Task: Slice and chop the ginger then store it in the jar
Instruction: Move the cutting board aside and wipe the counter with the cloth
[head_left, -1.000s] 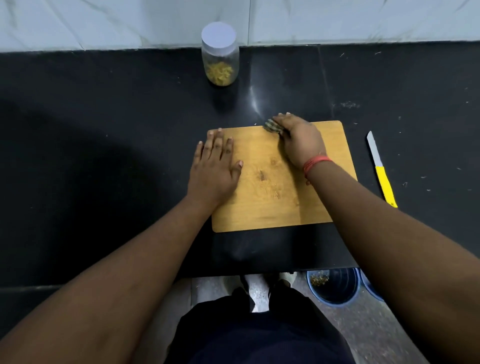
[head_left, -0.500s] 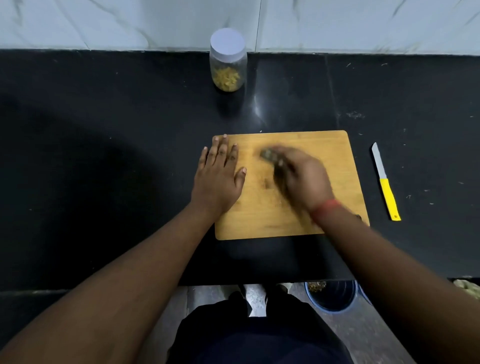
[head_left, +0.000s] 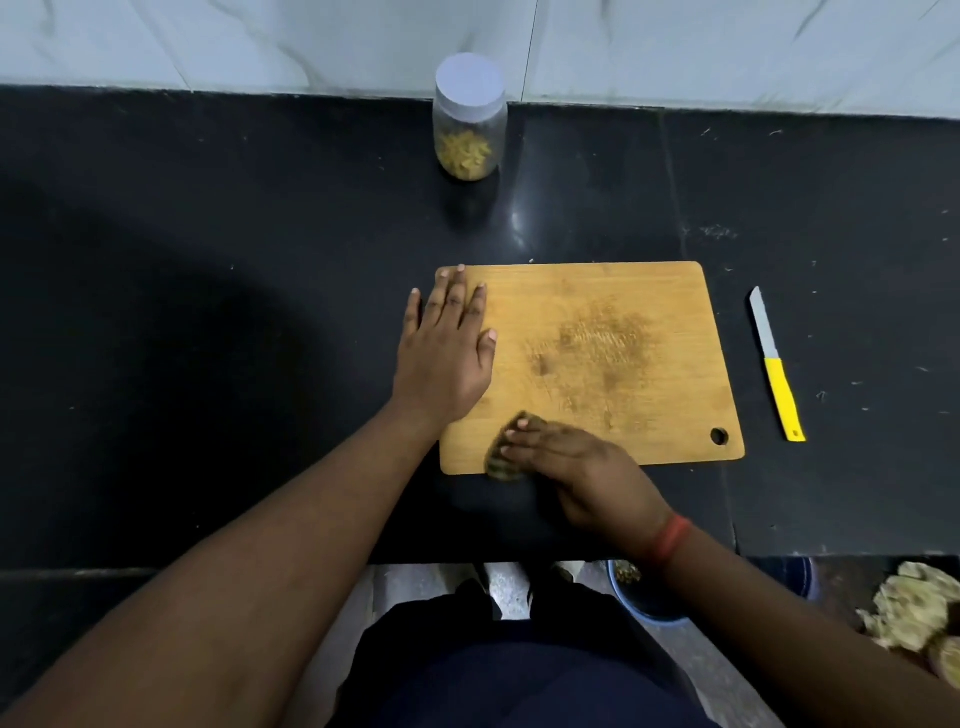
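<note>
Head view: chopped ginger is seen as a pale yellow heap at the bottom of a clear jar, which is closed with a white lid and stands upright on the black counter, close to the pale tiled wall and well apart from the wooden cutting board. The board's surface is marked by a darker, scratched patch near its middle, and a round hole is cut in its near right corner.

A dark greenish scrub pad is pressed against the board's near edge by the right hand; its fingers are laid nearly straight over the pad, and how far they curl around it cannot be told. A red band is worn on that wrist. The left hand is laid flat on the board's left edge, fingers straight and close together, nothing held.

A knife with a yellow handle is left on the counter to the right of the board, not touching it, blade pointing toward the wall. Below the counter edge, a blue bucket is partly hidden behind the right forearm. A pale lumpy mass is cut off at the lower right corner.
</note>
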